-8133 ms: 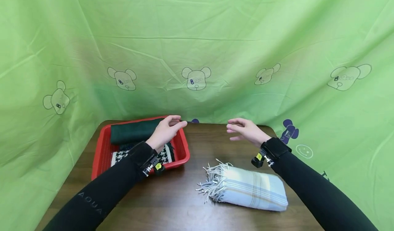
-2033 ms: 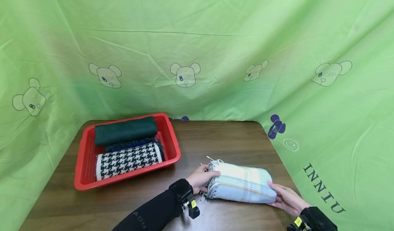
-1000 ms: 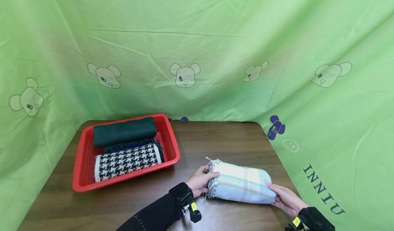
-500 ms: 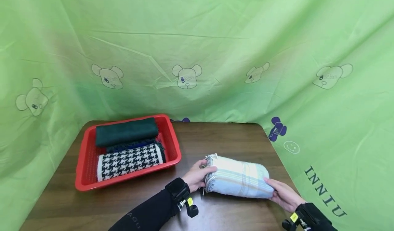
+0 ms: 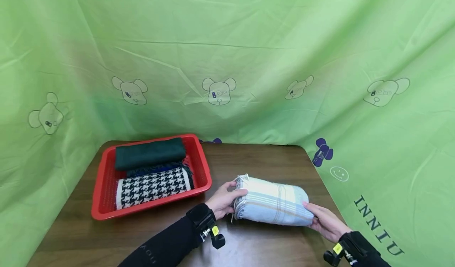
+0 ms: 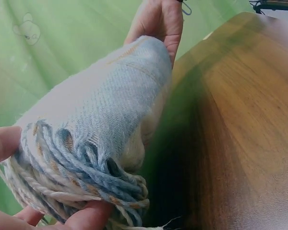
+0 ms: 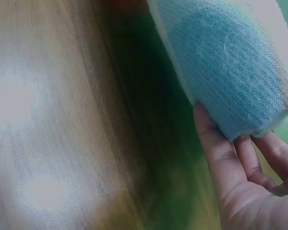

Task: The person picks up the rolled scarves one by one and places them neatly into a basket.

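A rolled light blue and white fringed scarf (image 5: 275,202) is held between both hands, its tasselled end toward the left. My left hand (image 5: 224,200) grips that fringed end, and the left wrist view shows fingers and thumb around the tassels (image 6: 86,177). At the opposite end, my right hand (image 5: 326,221) pinches the folded edge, with fingers on the blue cloth (image 7: 225,72) in the right wrist view. A dark shadow lies beneath the roll, which appears slightly raised off the table. The fingers under the roll are partly hidden in the head view.
A red plastic basket (image 5: 205,168) stands at the table's left. Inside lie a dark green roll (image 5: 151,154), a dark blue fringed cloth (image 5: 154,169) and a black-and-white houndstooth roll (image 5: 153,188). Green curtain (image 5: 220,121) surrounds the brown wooden table (image 5: 256,160).
Both hands came down from above the table and took hold of the scarf's ends. Over the last second the scarf has shifted slightly up and left in the head view. The basket's contents look unchanged.
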A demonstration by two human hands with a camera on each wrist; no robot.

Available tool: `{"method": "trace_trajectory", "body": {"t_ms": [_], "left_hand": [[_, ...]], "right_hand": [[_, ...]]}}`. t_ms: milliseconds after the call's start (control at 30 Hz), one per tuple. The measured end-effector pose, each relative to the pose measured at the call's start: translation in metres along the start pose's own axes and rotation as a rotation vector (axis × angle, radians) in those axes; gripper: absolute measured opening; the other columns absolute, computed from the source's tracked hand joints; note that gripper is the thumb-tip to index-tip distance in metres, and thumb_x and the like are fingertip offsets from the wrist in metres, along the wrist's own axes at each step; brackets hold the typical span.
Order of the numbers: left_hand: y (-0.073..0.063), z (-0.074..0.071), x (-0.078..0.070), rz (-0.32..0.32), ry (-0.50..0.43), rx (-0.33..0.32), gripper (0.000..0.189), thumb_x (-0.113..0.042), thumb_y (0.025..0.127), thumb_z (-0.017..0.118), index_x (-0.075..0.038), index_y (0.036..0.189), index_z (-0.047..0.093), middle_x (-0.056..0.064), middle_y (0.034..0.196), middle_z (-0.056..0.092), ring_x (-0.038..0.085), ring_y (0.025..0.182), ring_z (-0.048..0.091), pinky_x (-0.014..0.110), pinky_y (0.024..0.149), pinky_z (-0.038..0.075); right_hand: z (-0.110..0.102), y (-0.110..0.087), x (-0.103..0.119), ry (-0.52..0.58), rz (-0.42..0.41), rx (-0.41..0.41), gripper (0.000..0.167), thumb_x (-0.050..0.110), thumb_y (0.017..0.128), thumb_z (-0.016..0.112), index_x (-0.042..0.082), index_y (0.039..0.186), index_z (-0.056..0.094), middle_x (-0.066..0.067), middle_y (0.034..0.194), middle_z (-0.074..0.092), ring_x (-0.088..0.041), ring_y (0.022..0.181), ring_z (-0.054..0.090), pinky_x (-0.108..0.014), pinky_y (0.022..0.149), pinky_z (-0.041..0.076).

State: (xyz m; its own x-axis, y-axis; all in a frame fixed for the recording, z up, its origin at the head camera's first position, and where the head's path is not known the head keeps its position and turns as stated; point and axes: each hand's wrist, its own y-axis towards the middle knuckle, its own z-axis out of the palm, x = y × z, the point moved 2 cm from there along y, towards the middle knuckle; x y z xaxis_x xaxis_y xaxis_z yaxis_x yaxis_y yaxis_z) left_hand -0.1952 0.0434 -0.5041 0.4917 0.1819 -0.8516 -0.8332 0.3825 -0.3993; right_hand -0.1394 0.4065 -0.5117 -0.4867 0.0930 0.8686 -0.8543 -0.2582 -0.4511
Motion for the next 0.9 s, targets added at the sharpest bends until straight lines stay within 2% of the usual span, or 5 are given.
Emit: {"method": "trace_trajectory", "body": {"t_ms": [333,533,733,900], "left_hand": [[-0.006,-0.004,-0.016,-0.009,0.04,-0.002,0.082,-0.025,0.096,0.081,-0.004,0.161,0.036,0.025,0.148,0.052,0.036,0.125,0.058,0.065,0.109,0.05],[-0.008,-0.005,-0.018,-0.014,0.044,0.001,0.084,-0.026,0.096,0.082,-0.004,0.163,0.035,0.025,0.149,0.051,0.037,0.127,0.057,0.064,0.11,0.049],[-0.011,-0.005,-0.02,-0.013,0.047,0.0,0.085,-0.027,0.096,0.082,-0.004,0.163,0.036,0.025,0.149,0.051,0.037,0.127,0.057,0.063,0.111,0.049],[-0.013,-0.006,-0.024,-0.001,0.059,-0.006,0.084,-0.028,0.095,0.083,-0.005,0.162,0.037,0.024,0.148,0.051,0.037,0.127,0.057,0.062,0.111,0.049]], "right_hand": [[0.005,0.001,0.007,-0.028,-0.033,-0.006,0.026,0.026,0.117,0.045,0.01,0.125,0.064,0.001,0.111,0.073,-0.013,0.105,0.072,-0.03,0.095,0.059],[0.007,0.0,0.009,-0.044,-0.036,-0.011,0.025,0.028,0.117,0.045,0.014,0.121,0.066,0.002,0.111,0.074,-0.012,0.105,0.072,-0.03,0.095,0.058],[0.007,0.0,0.01,-0.063,-0.03,-0.061,0.027,0.03,0.116,0.049,0.009,0.126,0.063,0.002,0.11,0.074,-0.012,0.104,0.072,-0.03,0.093,0.059],[0.009,0.0,0.014,-0.071,-0.049,-0.062,0.025,0.029,0.116,0.049,0.011,0.124,0.063,0.002,0.109,0.074,-0.012,0.103,0.072,-0.029,0.092,0.059]]}}
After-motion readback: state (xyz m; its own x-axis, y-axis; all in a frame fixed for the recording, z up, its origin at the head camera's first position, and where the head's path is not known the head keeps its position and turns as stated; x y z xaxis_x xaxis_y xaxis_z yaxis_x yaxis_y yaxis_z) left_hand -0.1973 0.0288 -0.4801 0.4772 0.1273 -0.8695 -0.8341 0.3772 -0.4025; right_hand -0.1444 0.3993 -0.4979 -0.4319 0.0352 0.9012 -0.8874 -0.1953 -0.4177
